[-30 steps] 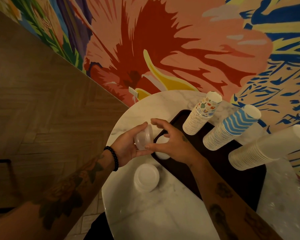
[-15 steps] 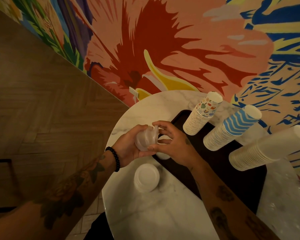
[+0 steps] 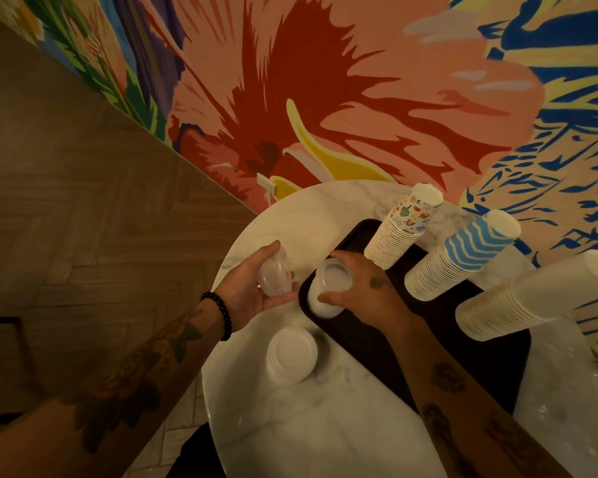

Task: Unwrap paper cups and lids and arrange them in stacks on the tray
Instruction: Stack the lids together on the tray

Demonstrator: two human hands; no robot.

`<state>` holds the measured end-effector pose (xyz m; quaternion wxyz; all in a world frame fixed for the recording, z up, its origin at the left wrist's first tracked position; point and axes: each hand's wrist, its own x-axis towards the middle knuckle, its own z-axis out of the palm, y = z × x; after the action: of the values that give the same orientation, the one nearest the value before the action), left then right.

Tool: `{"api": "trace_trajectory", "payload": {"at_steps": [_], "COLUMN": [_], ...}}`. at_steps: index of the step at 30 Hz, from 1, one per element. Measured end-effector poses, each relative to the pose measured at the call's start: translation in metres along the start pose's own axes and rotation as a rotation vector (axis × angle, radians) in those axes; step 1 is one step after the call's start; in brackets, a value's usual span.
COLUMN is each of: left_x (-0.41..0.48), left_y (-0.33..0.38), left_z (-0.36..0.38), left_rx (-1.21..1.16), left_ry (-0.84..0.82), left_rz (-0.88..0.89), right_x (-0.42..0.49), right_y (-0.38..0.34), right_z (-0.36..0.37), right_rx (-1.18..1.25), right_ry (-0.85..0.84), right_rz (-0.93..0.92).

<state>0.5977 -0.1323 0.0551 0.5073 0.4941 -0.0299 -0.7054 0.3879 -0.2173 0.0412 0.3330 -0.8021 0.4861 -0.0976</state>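
**Hands part: lids split between palm and tray**

Separated now, the two hands no longer meet over one bundle of lids as they did a moment ago; the right has carried its share across to the tray.

Left hand [image 3: 256,291] is cupped palm-up over the tabletop [image 3: 325,426], fingers curled around a small clump of clear lids in wrapping [image 3: 274,276], which sits tilted on edge in the palm. A black bead bracelet [image 3: 221,313] circles that wrist.

Right hand [image 3: 363,288] is spread over the top of a short white lid stack [image 3: 327,288], thumb and fingers closed around its upper lid; the stack stands at the near left corner of the dark tray [image 3: 377,343].

Just in front of the tray, on the bare marble, a second white lid stack [image 3: 290,355] stands alone, touched by neither hand.

Farther back on the tray, three tall cup stacks stand inverted in a row: the patterned cups [image 3: 401,229] nearest the wall, the blue wavy cups [image 3: 460,257] in the middle, the plain white cups [image 3: 532,298] at the right.

Behind the tabletop rises a painted flower mural [image 3: 325,81].
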Motion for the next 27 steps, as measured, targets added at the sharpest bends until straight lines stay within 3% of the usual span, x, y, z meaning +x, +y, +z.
{"api": "trace_trajectory", "payload": {"at_steps": [11, 17, 21, 27], "left_x": [-0.001, -0.002, -0.004, -0.007], "left_y": [0.0, -0.003, -0.004, -0.004], "left_z": [0.002, 0.013, 0.022, 0.027], "left_rx": [0.021, 0.114, 0.155, 0.255], "left_ry": [-0.011, -0.066, -0.121, -0.143], "left_rz": [0.008, 0.009, 0.015, 0.04], "right_x": [-0.002, -0.008, -0.01, -0.01], "right_y": [0.004, -0.026, -0.04, -0.04], "right_z": [0.012, -0.006, -0.004, -0.003], "right_rx": [-0.111, 0.219, 0.247, 0.307], "right_ry": [0.001, 0.02, -0.057, -0.015], "right_rz": [0.016, -0.119, -0.158, -0.175]}}
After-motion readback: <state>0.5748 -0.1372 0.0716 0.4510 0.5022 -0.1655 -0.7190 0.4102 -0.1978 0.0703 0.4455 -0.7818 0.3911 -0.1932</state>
